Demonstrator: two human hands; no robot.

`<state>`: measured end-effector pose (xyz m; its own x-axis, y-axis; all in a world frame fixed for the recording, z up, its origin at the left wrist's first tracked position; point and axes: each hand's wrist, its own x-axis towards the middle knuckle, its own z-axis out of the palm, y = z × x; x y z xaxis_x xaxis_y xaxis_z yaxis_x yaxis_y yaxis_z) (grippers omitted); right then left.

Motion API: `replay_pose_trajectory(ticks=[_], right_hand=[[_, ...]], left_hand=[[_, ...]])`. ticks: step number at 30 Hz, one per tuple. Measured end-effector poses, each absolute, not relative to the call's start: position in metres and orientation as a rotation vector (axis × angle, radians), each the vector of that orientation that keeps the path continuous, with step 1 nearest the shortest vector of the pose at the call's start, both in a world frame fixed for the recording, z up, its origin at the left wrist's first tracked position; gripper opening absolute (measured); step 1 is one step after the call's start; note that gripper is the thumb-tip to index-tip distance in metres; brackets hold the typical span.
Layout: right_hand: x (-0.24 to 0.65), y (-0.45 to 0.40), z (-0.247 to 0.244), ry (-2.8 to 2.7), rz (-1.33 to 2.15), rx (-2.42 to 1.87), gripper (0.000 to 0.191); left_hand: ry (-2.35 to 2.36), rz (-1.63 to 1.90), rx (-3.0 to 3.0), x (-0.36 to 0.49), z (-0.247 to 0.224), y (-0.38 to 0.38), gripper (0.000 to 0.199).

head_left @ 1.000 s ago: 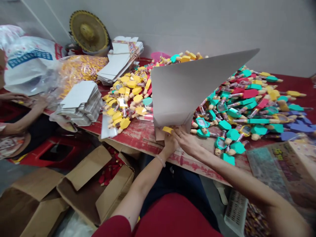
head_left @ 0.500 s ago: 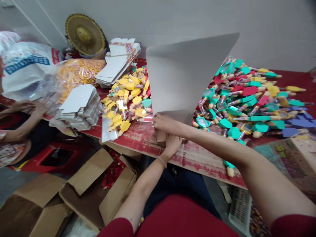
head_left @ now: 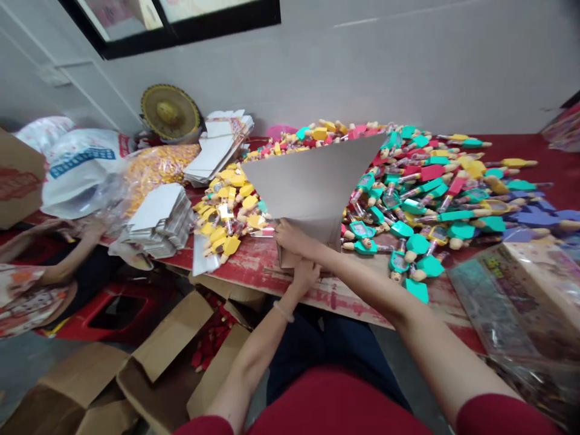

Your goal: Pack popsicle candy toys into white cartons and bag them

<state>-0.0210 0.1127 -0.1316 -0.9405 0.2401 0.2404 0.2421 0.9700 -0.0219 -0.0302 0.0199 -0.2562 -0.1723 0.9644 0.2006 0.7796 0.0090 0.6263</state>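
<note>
A grey-white cardboard box (head_left: 312, 187) with a large raised flap stands at the front edge of the red table (head_left: 254, 266). My right hand (head_left: 294, 237) reaches across to its near left side, fingers bent and closed over the cardboard. Just below, my left hand (head_left: 306, 275) is closed against the box's lower front; its fingertips are partly hidden. Piles of small toys lie around the box, yellow ones (head_left: 222, 211) to the left and green, red and purple ones (head_left: 421, 193) to the right.
Stacked flat white cartons (head_left: 158, 220), a bag of orange items (head_left: 158, 169) and a round fan-like object (head_left: 170, 112) stand left. Another person's hands (head_left: 93, 229) work there. An open brown carton (head_left: 172, 332) sits below the table, a printed box (head_left: 534, 296) at the right.
The view has shifted, showing more wall and a window. The raised flap now leans lower toward the back. Both hands remain at the box's near side.
</note>
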Motion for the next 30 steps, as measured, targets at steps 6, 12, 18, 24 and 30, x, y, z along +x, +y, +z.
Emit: replay_pose_trajectory(ticks=[6,12,18,24,30], right_hand=[[-0.009,0.117,-0.153,-2.544,0.515,-0.361,0.032],[0.005,0.090,-0.177,-2.077,0.881,-0.676,0.052],[0.102,0.128,-0.187,-1.573,0.673,-1.211,0.037],[0.111,0.224,-0.186,-1.494,0.936,-1.811,0.048],[0.116,0.221,-0.196,-1.332,1.249,-1.718,0.046]], left_hand=[[1.953,2.053,1.038,-0.093,-0.201,0.008,0.034],[1.750,1.719,1.249,-0.130,-0.165,0.065,0.036],[2.004,1.712,1.194,-0.127,-0.182,0.063,0.027],[2.286,1.769,1.050,-0.120,-0.182,0.037,0.031],[2.026,1.818,0.824,-0.116,-0.165,0.023,0.039]])
